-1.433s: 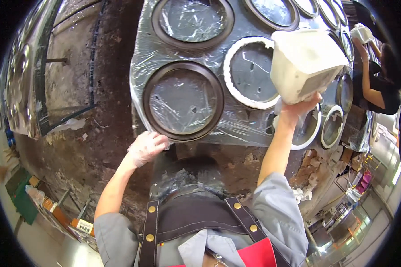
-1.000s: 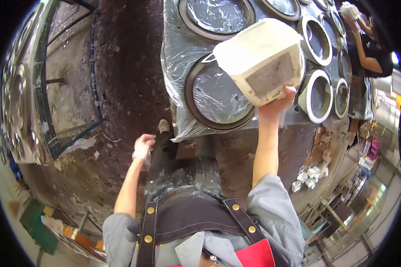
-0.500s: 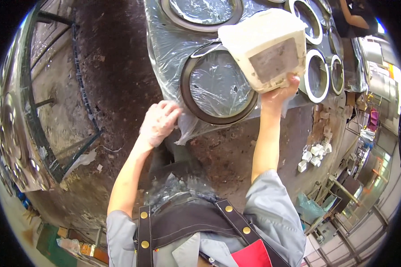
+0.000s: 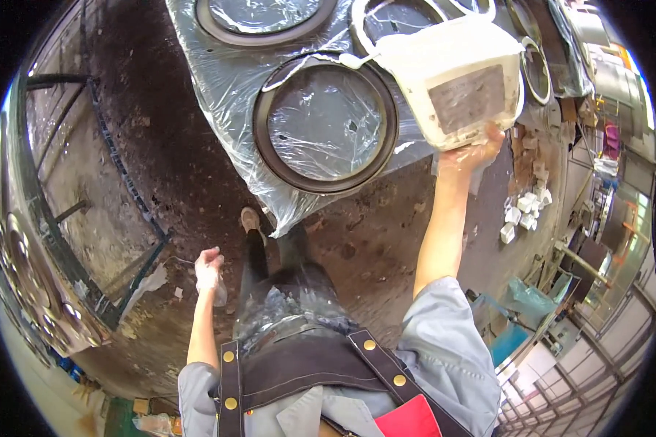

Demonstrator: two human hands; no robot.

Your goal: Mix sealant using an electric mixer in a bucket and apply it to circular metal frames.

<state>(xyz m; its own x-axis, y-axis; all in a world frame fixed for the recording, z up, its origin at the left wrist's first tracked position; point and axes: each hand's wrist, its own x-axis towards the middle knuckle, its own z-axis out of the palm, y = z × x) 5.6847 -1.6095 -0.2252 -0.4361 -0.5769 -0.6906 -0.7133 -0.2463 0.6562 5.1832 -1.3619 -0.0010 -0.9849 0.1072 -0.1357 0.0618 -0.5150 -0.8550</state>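
My right hand [image 4: 474, 151] grips a white plastic tub [image 4: 419, 109] from below, holding it tilted over the table. White liquid shows at its lip, and a thin white streak [image 4: 291, 73] runs along the upper left of the nearest dark ring [image 4: 264, 149]. That ring lies flat on clear plastic film [image 4: 229, 120] covering the table. Beside my left thigh, away from the table, my left hand [image 4: 208, 268] hangs with its fingers curled in. Something translucent shows at its wrist; whether the fingers hold anything is hidden.
Another dark ring [image 4: 222, 30] and several white-coated rings [image 4: 536, 73] lie farther along the table. A dark metal frame rack [image 4: 44, 211] stands at left. Small white blocks [image 4: 508, 233] sit on the floor to the right, with teal sheeting [image 4: 530, 300] beyond.
My left hand has dropped from the table corner down to my side. The tub in my right hand has shifted slightly right, and the table appears moved left in view.
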